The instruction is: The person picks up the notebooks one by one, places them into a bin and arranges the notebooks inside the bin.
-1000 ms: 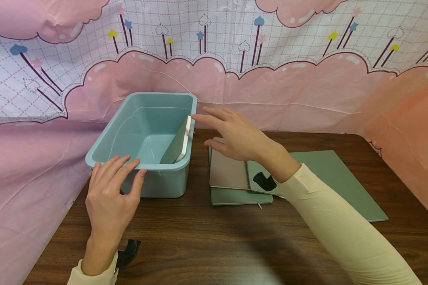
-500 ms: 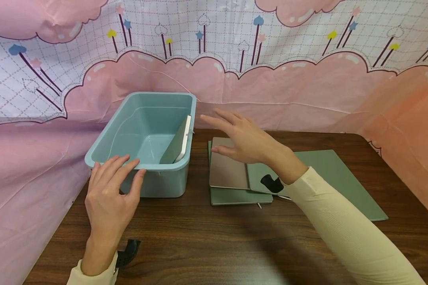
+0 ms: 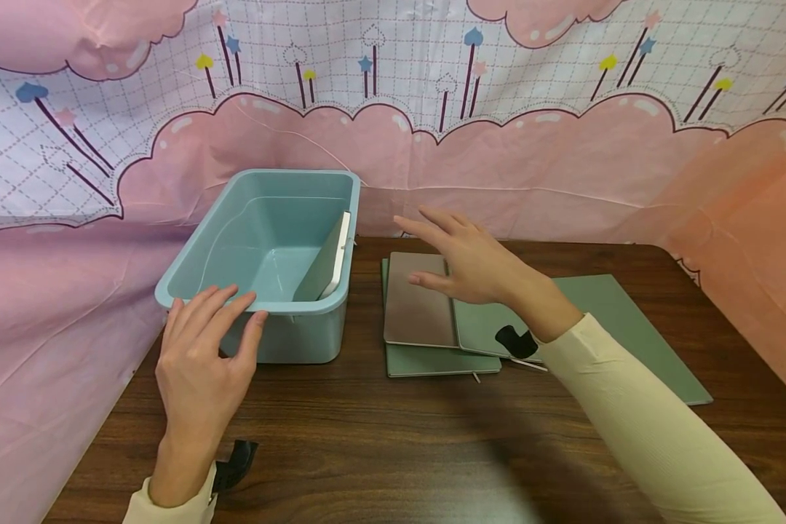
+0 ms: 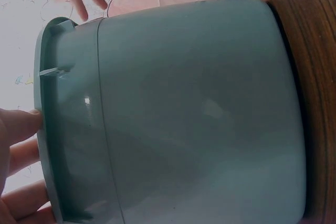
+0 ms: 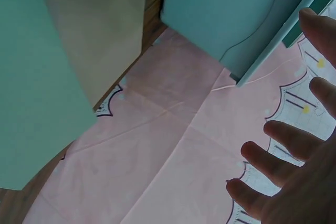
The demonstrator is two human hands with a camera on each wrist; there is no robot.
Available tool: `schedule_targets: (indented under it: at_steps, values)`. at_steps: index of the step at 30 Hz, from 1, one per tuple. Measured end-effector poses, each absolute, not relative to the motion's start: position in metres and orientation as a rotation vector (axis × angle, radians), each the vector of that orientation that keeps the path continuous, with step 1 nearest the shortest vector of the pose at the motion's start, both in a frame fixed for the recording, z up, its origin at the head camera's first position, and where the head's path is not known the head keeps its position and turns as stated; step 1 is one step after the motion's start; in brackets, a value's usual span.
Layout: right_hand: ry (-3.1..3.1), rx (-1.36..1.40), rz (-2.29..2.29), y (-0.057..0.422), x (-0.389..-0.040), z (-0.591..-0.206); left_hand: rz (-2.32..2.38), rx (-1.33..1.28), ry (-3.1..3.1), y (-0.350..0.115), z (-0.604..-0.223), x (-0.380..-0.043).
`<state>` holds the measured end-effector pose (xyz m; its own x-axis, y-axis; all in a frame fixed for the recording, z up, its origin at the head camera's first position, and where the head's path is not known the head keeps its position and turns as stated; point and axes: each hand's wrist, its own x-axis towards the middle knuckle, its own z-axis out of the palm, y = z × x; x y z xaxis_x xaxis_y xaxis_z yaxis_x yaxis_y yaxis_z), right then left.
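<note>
A light blue plastic bin [image 3: 301, 336] stands on the left of the table. My left hand [image 3: 203, 364] holds its near rim, fingers over the edge and thumb [image 4: 23, 124] on the outer side. Inside the bin, a green notebook [image 3: 324, 266] with white page edges leans against the right wall. My right hand [image 3: 478, 262] hovers with spread fingers, holding nothing, to the right of the bin and above a group of notebooks. Among these are a brown-grey notebook [image 3: 419, 309], a green notebook [image 3: 478, 320] overlapping it, and another green notebook [image 3: 432, 362] underneath.
A larger flat green item [image 3: 635, 349] lies on the right side of the dark wooden table [image 3: 367, 451], partly behind my right forearm. A patterned pink and white cloth [image 3: 530, 175] hangs along the back and sides, close behind the bin.
My right hand has drawn back to the right, from beside the notebook's top edge at the bin to above the notebooks on the table. The left hand stays at the rim.
</note>
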<state>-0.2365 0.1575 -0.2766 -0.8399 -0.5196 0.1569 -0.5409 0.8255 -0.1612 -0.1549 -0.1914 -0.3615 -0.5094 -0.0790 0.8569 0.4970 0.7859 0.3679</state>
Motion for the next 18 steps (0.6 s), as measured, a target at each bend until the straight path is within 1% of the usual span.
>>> schedule_targets:
  at_steps: [18]
  values:
    - [-2.924,0.747,0.393,0.193,-0.234,-0.296,-0.725,-0.316,-1.990,-0.192,-0.362,-0.154]
